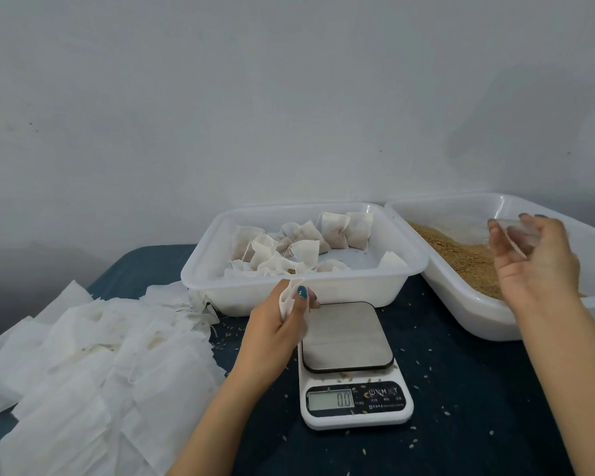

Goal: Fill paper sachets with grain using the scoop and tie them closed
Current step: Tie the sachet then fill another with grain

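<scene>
Sachet: I am holding one empty sachet (287,300) just above the scale's (351,365) far left corner, its long axis running away from me, top end toward the tub (351,290) of filled sachets (306,250).
Left hand (275,333): my fingers (302,293) are pressing together, pinching the sachet's crumpled middle.
Scoop (516,235): clear and blurred; I cannot tell which way it is pointing.
Right hand (536,266): its fingers are curling round the scoop, above the grain (461,255) in the tray (461,314).
Bench (478,389): it is carrying a heap of flat sachets (100,355) at my left.
</scene>
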